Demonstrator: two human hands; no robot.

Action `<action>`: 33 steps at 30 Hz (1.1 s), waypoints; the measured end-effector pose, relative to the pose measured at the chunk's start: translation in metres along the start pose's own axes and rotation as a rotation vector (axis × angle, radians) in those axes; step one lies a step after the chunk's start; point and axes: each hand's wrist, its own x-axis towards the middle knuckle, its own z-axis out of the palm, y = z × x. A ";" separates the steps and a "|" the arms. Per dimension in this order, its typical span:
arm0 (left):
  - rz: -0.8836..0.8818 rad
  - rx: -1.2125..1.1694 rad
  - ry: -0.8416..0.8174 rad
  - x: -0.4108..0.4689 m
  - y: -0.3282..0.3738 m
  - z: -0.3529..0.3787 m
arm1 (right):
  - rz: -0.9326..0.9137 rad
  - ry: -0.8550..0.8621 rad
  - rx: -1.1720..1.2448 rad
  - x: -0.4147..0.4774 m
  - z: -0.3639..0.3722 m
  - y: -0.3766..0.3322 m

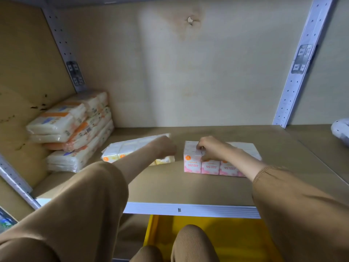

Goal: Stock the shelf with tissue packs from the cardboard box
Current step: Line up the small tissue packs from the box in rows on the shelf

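A pink-and-white tissue pack (211, 167) lies on the brown shelf board (170, 186), right of centre. My right hand (209, 148) rests on its top left end, fingers curled over it. A yellow-and-white tissue pack (124, 148) lies at an angle left of it. My left hand (166, 146) is closed over that pack's right end. Both arms wear tan sleeves. No cardboard box shows in this view.
A leaning stack of orange-banded tissue packs (71, 129) fills the shelf's back left corner. Something white (341, 129) sits at the far right edge. A yellow bin (222, 239) stands below the white shelf lip (188, 209). Perforated metal uprights (298, 72) flank the back wall.
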 end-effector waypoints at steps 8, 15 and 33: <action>-0.529 -0.642 0.442 -0.059 -0.077 -0.043 | 0.051 0.008 -0.017 -0.003 -0.003 -0.006; -0.894 -1.301 0.851 -0.074 -0.064 0.011 | 0.045 0.029 0.019 -0.003 0.004 -0.001; -1.074 -1.415 0.175 -0.123 -0.040 0.135 | 0.013 0.064 0.027 -0.003 0.009 0.003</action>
